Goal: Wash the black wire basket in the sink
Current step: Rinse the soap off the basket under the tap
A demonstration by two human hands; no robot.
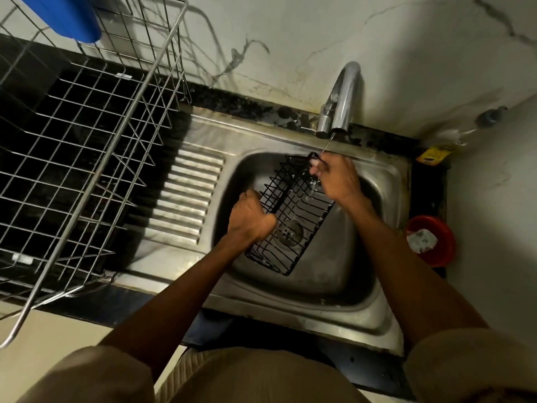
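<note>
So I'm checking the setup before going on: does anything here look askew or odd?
Yes: the big steel wire rack on the counter sits tilted, its near end hanging past the counter edge. The black wire basket in the sink merely leans, held by both hands.

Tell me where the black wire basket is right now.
In the head view, the black wire basket sits tilted in the steel sink bowl below the tap, gripped by the left hand and right hand.

One head-worn view only, looking steeply down from above the person's chest, facing the wall. The sink [377, 286] fills the middle at arm's reach; the counter's left end and the right corner sit at the frame's sides.
</note>
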